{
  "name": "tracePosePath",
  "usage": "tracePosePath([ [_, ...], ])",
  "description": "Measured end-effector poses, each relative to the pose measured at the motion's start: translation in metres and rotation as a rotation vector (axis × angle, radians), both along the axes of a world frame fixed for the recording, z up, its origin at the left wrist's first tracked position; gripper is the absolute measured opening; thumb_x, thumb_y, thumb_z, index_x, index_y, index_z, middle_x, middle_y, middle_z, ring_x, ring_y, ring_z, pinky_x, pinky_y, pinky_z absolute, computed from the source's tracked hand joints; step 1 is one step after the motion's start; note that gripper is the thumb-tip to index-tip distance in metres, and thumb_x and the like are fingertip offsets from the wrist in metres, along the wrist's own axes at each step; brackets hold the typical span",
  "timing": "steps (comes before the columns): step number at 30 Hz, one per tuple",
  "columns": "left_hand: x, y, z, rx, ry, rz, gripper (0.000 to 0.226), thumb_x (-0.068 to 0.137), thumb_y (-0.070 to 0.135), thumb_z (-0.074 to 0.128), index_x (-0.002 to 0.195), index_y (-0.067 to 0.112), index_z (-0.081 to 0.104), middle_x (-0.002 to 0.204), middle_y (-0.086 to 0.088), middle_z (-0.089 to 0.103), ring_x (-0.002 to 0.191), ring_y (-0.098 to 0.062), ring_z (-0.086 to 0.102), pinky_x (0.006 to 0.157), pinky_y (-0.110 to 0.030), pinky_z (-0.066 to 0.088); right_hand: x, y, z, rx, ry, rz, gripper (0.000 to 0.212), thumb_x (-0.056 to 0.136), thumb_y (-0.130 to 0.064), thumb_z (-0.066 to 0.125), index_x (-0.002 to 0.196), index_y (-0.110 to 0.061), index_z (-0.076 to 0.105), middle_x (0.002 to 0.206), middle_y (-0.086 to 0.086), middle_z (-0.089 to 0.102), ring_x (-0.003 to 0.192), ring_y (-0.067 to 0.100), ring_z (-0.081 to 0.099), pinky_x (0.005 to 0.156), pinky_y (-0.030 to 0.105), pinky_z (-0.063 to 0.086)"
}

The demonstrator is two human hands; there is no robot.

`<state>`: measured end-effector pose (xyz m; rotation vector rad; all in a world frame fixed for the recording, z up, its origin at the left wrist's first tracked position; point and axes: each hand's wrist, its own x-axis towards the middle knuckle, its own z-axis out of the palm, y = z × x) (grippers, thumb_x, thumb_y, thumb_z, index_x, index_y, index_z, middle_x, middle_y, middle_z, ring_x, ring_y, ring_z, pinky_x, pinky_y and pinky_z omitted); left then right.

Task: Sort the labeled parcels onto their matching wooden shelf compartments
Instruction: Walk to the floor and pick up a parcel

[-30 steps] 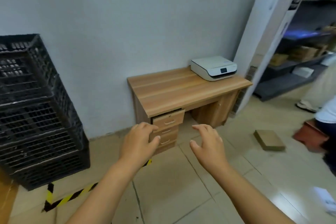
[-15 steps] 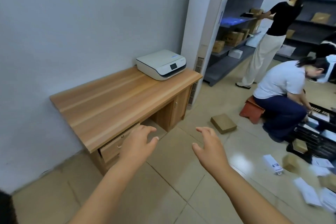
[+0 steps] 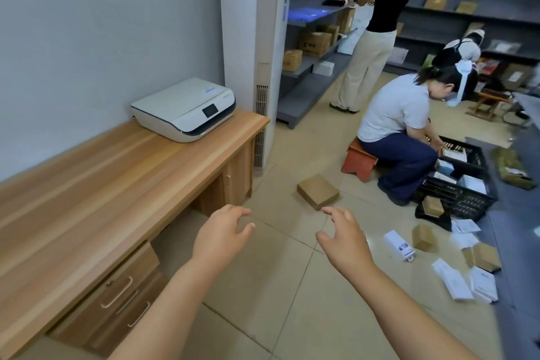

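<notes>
My left hand [image 3: 221, 235] and my right hand [image 3: 343, 238] are held out in front of me above the tiled floor, fingers apart, holding nothing. A flat brown cardboard parcel [image 3: 318, 191] lies on the floor just beyond my hands. Several white and brown parcels [image 3: 451, 279] are scattered on the floor at the right. Grey shelves [image 3: 311, 64] with boxes stand at the back.
A wooden desk [image 3: 117, 181] with a white printer [image 3: 187, 109] runs along the left wall. A seated person [image 3: 399, 126] on a red stool bends over a black crate [image 3: 464, 187]. Another person [image 3: 372, 38] stands at the shelves. A white pillar unit [image 3: 257, 38] rises behind the desk.
The view has swung right: the black crate stack at the left is gone from sight, and the shelves, people and scattered parcels have come into view. Both hands stay open and raised.
</notes>
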<state>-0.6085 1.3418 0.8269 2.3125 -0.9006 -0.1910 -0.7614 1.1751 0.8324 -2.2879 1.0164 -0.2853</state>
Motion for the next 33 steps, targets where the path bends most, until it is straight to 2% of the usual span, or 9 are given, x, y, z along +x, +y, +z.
tracePosePath([
  [3,0.016,-0.06,0.0,0.003,0.021,0.005,0.034,0.087,0.034,0.056,0.12,0.027,0.057,0.114,0.009,0.058,0.104,-0.009,0.054,0.085,-0.029,0.049,0.013,-0.062,-0.001,0.021,0.018,-0.003,0.048,0.084,-0.022,0.054,0.131,-0.025,0.046,0.137,-0.003,0.044,0.123,0.019,0.046,0.102,0.036,0.039],
  [7,0.034,-0.136,-0.006,0.032,0.043,0.032,0.032,0.086,0.034,0.056,0.117,0.027,0.059,0.107,0.009,0.058,0.098,-0.009,0.054,0.083,-0.03,0.048,0.027,-0.145,-0.001,0.022,0.055,0.017,0.045,0.085,-0.02,0.053,0.13,-0.023,0.047,0.135,-0.002,0.046,0.122,0.018,0.046,0.105,0.037,0.037],
  [13,0.061,-0.215,-0.024,0.065,0.103,0.039,0.031,0.087,0.033,0.056,0.117,0.026,0.059,0.104,0.007,0.058,0.092,-0.009,0.053,0.078,-0.028,0.048,0.056,-0.241,-0.013,0.046,0.123,-0.002,0.045,0.085,-0.02,0.053,0.13,-0.021,0.047,0.134,0.002,0.049,0.122,0.021,0.046,0.103,0.039,0.038],
  [17,0.096,-0.265,-0.035,0.069,0.116,0.061,0.032,0.086,0.034,0.056,0.117,0.024,0.06,0.106,0.005,0.059,0.093,-0.009,0.055,0.082,-0.032,0.051,0.087,-0.293,-0.025,0.078,0.145,-0.008,0.046,0.086,-0.02,0.053,0.131,-0.021,0.046,0.135,0.002,0.048,0.123,0.021,0.046,0.104,0.04,0.038],
  [26,0.199,-0.403,-0.052,0.066,0.153,-0.019,0.033,0.086,0.035,0.055,0.115,0.023,0.06,0.11,0.003,0.06,0.096,-0.011,0.057,0.075,-0.026,0.043,0.167,-0.412,-0.032,0.071,0.203,-0.078,0.042,0.087,-0.022,0.054,0.129,-0.02,0.049,0.134,0.003,0.05,0.125,0.021,0.045,0.103,0.038,0.038],
  [33,0.257,-0.505,-0.061,0.114,0.189,-0.093,0.035,0.087,0.035,0.055,0.119,0.021,0.058,0.112,0.001,0.059,0.096,-0.013,0.058,0.077,-0.028,0.046,0.21,-0.499,-0.045,0.091,0.203,-0.133,0.042,0.086,-0.021,0.054,0.128,-0.019,0.049,0.132,0.004,0.052,0.123,0.021,0.046,0.102,0.037,0.038],
])
